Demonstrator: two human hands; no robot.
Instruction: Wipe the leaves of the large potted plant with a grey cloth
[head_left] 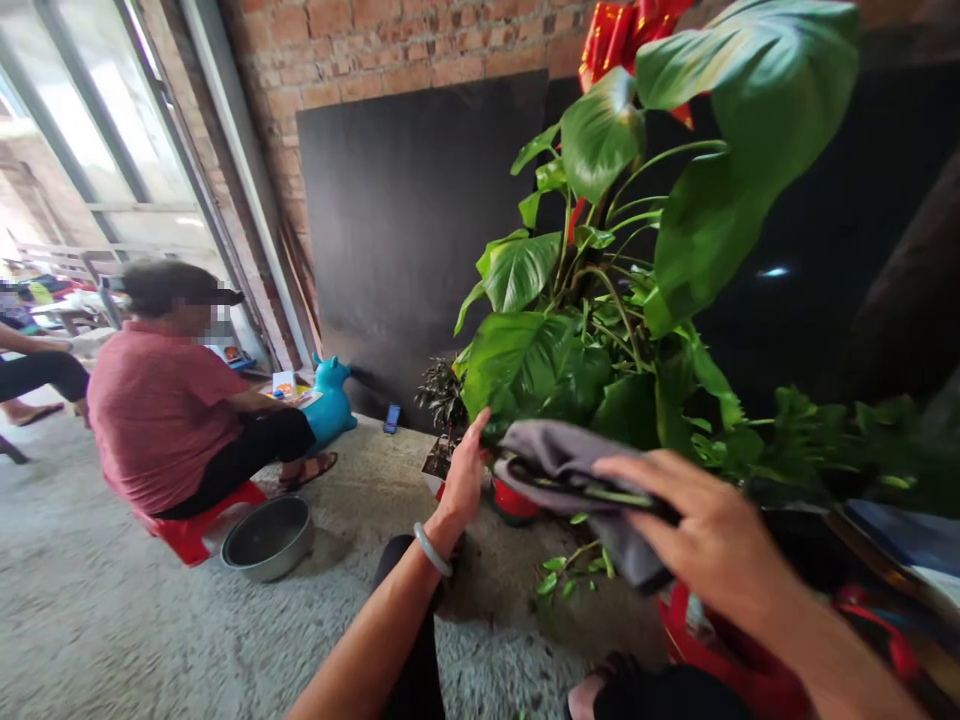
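Note:
My left hand point(463, 478), with a pale bangle point(432, 551) at its wrist, is at the lower edge of a big green leaf point(536, 365). A finger reaches up along the leaf's edge; the other fingers are partly hidden. My right hand point(694, 520) is closed around a bunched grey cloth point(559, 455), which hangs in front of the plant's lower leaves. The tall potted plant point(600, 235) has broad leaves and a red ribbon point(611, 45) on top. Part of its red pot point(516, 502) shows below the cloth.
A person point(169, 400) sits on a red stool point(191, 525) at left, beside a grey basin point(268, 538) and a blue animal-shaped toy point(330, 405). A phone point(391, 418) leans against a black board point(420, 240). A red bag-like item point(720, 650) lies below my right arm.

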